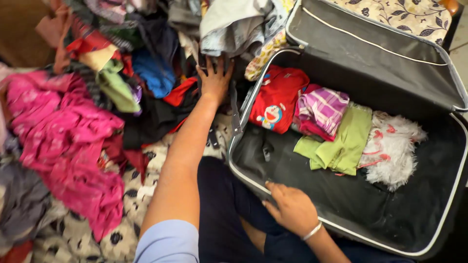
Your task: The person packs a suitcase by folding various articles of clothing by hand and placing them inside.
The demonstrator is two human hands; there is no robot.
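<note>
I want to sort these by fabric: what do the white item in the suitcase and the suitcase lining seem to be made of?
White item: looks like fluffy fake fur or plush, matte; long shaggy tufts stand out at its edges, with pink trim.
Suitcase lining: seems a thin woven synthetic, dark grey with a slight sheen; it lies smooth with soft creases. The exact fibre cannot be told.

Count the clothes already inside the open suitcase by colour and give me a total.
Red shirt: 1
Pink-and-purple plaid garment: 1
Green garment: 1
White fluffy garment: 1
Total: 4 in the suitcase
</note>
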